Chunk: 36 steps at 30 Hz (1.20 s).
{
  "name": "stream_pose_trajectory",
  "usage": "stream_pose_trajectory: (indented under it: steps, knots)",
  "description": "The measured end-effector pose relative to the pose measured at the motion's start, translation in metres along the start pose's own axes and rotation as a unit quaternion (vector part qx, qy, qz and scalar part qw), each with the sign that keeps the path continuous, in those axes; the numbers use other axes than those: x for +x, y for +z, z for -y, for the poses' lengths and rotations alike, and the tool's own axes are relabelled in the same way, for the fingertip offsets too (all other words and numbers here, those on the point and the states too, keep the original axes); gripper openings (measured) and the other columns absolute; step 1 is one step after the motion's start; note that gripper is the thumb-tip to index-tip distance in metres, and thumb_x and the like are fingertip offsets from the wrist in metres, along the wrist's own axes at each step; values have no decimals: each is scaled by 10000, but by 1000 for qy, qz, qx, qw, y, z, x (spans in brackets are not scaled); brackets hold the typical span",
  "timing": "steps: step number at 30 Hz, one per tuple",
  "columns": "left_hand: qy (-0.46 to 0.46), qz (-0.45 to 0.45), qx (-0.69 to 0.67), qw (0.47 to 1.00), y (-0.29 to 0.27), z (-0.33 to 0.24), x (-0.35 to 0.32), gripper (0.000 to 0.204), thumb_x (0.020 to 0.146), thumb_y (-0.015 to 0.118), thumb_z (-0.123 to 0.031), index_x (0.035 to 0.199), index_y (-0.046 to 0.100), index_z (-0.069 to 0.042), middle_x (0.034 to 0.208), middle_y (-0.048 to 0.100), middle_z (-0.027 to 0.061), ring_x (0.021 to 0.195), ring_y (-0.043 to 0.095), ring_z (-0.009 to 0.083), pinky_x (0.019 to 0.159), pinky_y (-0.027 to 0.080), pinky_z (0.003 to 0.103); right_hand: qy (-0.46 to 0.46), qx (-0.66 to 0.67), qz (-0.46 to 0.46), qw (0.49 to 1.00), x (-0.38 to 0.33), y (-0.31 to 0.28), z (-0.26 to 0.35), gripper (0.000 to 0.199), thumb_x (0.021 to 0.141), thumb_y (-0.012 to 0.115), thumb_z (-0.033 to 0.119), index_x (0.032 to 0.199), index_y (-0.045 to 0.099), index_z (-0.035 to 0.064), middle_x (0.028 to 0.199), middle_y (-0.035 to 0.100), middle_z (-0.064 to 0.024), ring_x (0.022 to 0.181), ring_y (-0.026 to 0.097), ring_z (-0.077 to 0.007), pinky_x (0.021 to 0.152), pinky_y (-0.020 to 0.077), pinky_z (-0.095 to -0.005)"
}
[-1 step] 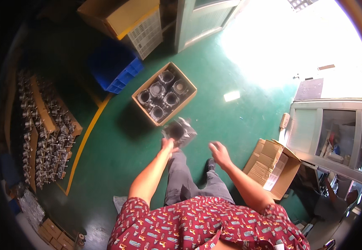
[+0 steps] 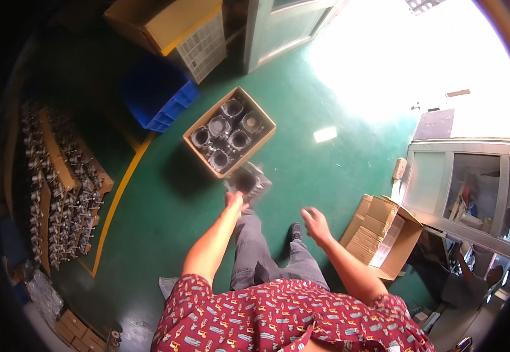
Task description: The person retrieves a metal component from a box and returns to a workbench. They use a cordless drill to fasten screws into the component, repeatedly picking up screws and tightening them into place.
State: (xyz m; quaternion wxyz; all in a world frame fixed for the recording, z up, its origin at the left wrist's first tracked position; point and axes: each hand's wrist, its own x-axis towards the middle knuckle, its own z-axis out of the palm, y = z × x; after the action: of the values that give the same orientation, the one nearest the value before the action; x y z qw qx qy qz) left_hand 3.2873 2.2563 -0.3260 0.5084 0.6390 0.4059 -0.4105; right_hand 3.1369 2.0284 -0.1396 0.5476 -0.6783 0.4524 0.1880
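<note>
My left hand (image 2: pixel 236 205) grips a grey metal engine cylinder (image 2: pixel 255 186) with a wide round bore, loosely wrapped in clear plastic. Motion blurs the cylinder, and it hangs in front of my legs, close to the near corner of a cardboard box (image 2: pixel 259 139). Inside that box stand several similar plastic-wrapped cylinders (image 2: pixel 239 139), their round openings facing up. Off to the right, my right hand (image 2: pixel 314 224) is held in the air with its fingers curled in and nothing visible in it.
A blue plastic crate (image 2: pixel 173 105) and stacked cartons (image 2: pixel 187 26) lie beyond the box. Rows of metal parts (image 2: pixel 67 193) sit at the left behind a yellow floor line (image 2: pixel 117 205). An opened carton (image 2: pixel 378 234) lies at the right by a glazed frame (image 2: pixel 434 176).
My left hand and the cylinder have shifted slightly left, with the cylinder nearer the box's corner. My right hand has moved a little right and down, away from it.
</note>
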Motion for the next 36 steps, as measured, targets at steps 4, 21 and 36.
stream_pose_trajectory:
  steps: [4,21,36]
  knots:
    - [55,-157,-19,986,-4,-24,128,455,897,531,-118,1304,369,6,1223,551,214,965,646,320,659,587,414,167,-16,-107,980,-77,-56,-99,343,940,635,344,914,660,3,632,530,-32,504,498,-133,447,422,-319]
    - [128,248,440,854,47,65,5,313,893,514,-18,1205,544,-12,717,559,51,511,505,112,417,405,253,409,105,-171,890,-424,76,-399,404,815,628,396,740,727,12,639,667,-171,511,648,-261,500,530,-424]
    - [209,334,779,487,229,307,-245,345,840,589,-31,1178,618,31,723,643,88,520,581,160,455,488,302,441,434,-404,673,-500,188,-647,356,855,692,390,848,720,35,666,661,-104,505,605,-206,519,505,-370]
